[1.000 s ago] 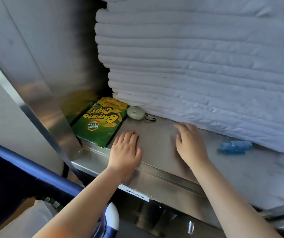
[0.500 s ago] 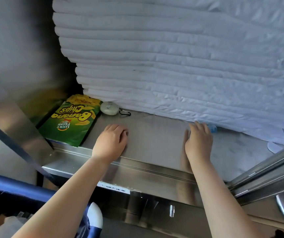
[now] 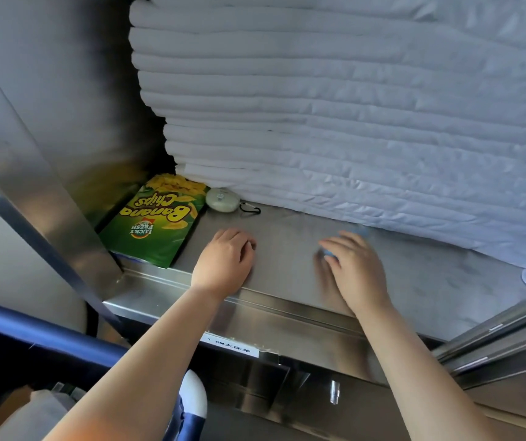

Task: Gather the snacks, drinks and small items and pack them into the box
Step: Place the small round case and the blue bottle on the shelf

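Steel shelf (image 3: 287, 224): right hand (image 3: 357, 268) curls round small blue item (image 3: 330, 252) for packing, left hand (image 3: 223, 259) rests loosely curled, empty, likely bracing near banana chips bag (image 3: 156, 227)

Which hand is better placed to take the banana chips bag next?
Left. The left hand rests on the shelf just beside the banana chips bag; the right hand is farther off, over a small blue item.
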`<action>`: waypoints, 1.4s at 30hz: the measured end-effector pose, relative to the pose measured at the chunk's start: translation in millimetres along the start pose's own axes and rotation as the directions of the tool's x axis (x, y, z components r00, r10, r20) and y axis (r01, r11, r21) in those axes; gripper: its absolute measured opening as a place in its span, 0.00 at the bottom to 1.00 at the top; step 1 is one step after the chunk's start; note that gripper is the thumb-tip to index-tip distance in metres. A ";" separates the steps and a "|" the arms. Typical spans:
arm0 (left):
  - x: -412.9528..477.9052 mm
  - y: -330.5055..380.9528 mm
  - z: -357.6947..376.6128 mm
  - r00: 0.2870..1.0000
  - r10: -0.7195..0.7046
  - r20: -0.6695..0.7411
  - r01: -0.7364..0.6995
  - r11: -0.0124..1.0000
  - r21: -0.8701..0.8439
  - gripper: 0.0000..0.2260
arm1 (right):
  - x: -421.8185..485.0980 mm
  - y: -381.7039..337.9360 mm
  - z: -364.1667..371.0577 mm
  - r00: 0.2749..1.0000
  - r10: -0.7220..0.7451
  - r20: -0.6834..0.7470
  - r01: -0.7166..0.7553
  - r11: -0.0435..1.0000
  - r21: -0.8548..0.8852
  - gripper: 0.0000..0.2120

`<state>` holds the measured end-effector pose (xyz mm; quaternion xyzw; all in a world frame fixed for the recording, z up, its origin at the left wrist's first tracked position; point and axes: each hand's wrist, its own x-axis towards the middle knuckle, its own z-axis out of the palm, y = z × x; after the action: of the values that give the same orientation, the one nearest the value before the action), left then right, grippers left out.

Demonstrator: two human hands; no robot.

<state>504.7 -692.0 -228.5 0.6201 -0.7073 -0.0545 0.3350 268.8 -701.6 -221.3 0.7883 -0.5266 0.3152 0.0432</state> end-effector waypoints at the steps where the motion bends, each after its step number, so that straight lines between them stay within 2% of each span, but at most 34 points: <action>1: 0.0 -0.3 0.1 1.000 0.002 -0.001 -0.002 1.000 0.000 0.07 | -0.7 -7.0 3.4 0.997 -0.077 0.028 0.076 0.997 0.011 0.14; 4: -0.4 -1.4 0.5 1.000 0.006 -0.004 -0.006 1.000 0.000 0.07 | -0.7 -27.6 12.1 0.975 -0.207 0.077 0.203 0.977 0.064 0.14; 9: 0.2 -2.8 1.5 1.000 0.013 0.003 -0.013 1.000 0.010 0.07 | 1.2 -44.5 14.0 0.963 -0.262 0.066 0.247 0.953 0.178 0.15; 14: 0.3 -3.7 2.3 1.000 0.006 0.004 -0.006 1.000 0.015 0.07 | 14.9 -41.0 6.8 1.000 -0.031 0.000 0.028 0.896 0.443 0.12; 19: 0.1 -2.7 1.8 1.000 -0.003 0.002 0.003 1.000 0.006 0.07 | 33.5 -30.1 10.4 0.992 0.114 0.059 -0.126 0.786 0.605 0.13; 22: 0.1 -2.6 1.6 1.000 -0.007 0.005 0.007 1.000 0.007 0.07 | 40.0 -20.8 13.2 0.964 0.242 0.113 -0.250 0.668 0.701 0.13; 27: 0.5 -1.8 0.8 1.000 -0.006 0.012 0.006 1.000 0.014 0.08 | 42.7 -11.2 17.4 0.959 0.234 0.159 -0.276 0.649 0.709 0.14; 31: 0.9 -1.6 0.9 1.000 -0.004 0.018 0.004 1.000 0.030 0.08 | 35.7 -8.5 17.1 0.962 0.247 0.118 -0.254 0.644 0.722 0.20; 34: 0.8 -1.4 0.5 1.000 -0.008 0.017 0.007 0.999 0.032 0.08 | 32.5 -9.4 19.9 0.948 0.303 0.098 -0.292 0.708 0.642 0.24; 36: 0.7 -1.2 0.4 1.000 -0.008 0.017 0.008 0.999 0.031 0.08 | 33.4 -9.7 22.3 0.942 0.316 0.112 -0.318 0.734 0.600 0.23; 42: 0.4 -1.5 0.7 1.000 -0.004 0.021 0.003 0.999 0.037 0.08 | 33.5 -2.7 26.6 0.934 0.328 0.140 -0.339 0.698 0.631 0.15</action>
<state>505.6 -692.9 -229.6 0.6266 -0.7106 -0.0485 0.3162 291.4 -737.9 -223.6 0.6485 -0.5197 0.4727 -0.2930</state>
